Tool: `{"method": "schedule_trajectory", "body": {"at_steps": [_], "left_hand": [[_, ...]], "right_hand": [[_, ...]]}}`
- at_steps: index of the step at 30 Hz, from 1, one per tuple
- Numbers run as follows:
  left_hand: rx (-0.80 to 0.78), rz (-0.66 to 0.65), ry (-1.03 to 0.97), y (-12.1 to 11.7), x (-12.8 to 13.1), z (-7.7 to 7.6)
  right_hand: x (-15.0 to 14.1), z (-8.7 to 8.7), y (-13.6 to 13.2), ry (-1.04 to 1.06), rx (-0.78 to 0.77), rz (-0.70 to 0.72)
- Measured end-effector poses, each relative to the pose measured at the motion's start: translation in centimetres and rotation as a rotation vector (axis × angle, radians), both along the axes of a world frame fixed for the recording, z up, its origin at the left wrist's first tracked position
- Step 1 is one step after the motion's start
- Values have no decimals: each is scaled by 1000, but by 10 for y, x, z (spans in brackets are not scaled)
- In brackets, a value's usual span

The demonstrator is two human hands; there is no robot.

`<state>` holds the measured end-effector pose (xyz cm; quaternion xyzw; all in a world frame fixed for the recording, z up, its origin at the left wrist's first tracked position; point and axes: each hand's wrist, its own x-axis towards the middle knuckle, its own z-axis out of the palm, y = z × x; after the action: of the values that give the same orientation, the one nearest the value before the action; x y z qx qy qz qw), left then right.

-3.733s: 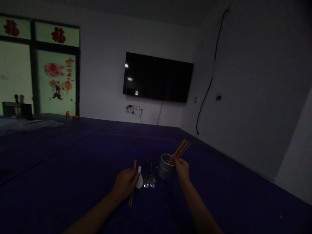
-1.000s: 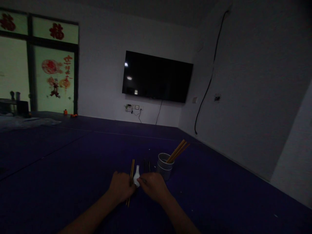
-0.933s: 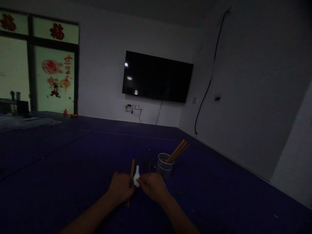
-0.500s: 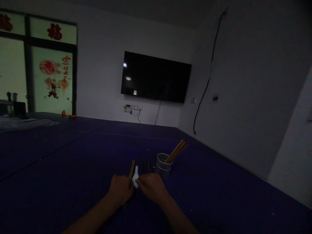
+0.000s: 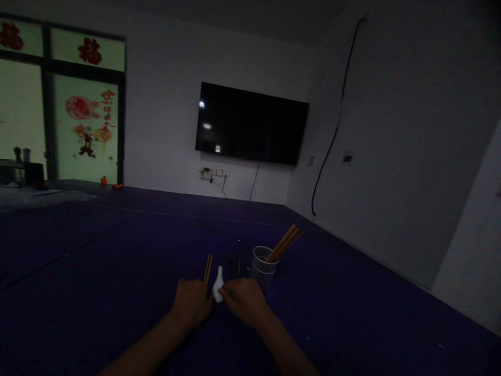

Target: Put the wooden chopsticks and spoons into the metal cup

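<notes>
The left hand (image 5: 193, 303) wraps its fingers around 2 chopsticks (image 5: 207, 270), well short of the far edge of the worktop (image 5: 129, 245). Just beside, bent fingers of the right hand (image 5: 245, 301) touch a white spoon (image 5: 218, 286); whether they grasp it, I cannot tell. Nearer the right edge stands a cup (image 5: 263, 272) of sticks (image 5: 285, 243).

White spoon (image 5: 218, 288), grey cup (image 5: 263, 272) on purple surface (image 5: 117, 282)

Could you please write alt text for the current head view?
A left hand covers part of a pair of chopsticks and a right hand is at a white spoon, over a dark purple surface. To the right stands a gray cup with more chopsticks leaning in it; a black television hangs on the wall behind.
</notes>
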<state>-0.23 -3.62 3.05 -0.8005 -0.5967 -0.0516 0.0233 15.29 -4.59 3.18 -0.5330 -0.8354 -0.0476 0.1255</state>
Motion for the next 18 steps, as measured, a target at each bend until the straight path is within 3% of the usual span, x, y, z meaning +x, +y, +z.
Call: {"method": "schedule_trajectory", "body": {"at_steps": [8,18], "left_hand": [[29,61,47,3,-4,0],[21,31,113,15,-4,-8]], "right_hand": [[1,-3,3,-9,9,7],[2,-5,4,-14,5,19]]}}
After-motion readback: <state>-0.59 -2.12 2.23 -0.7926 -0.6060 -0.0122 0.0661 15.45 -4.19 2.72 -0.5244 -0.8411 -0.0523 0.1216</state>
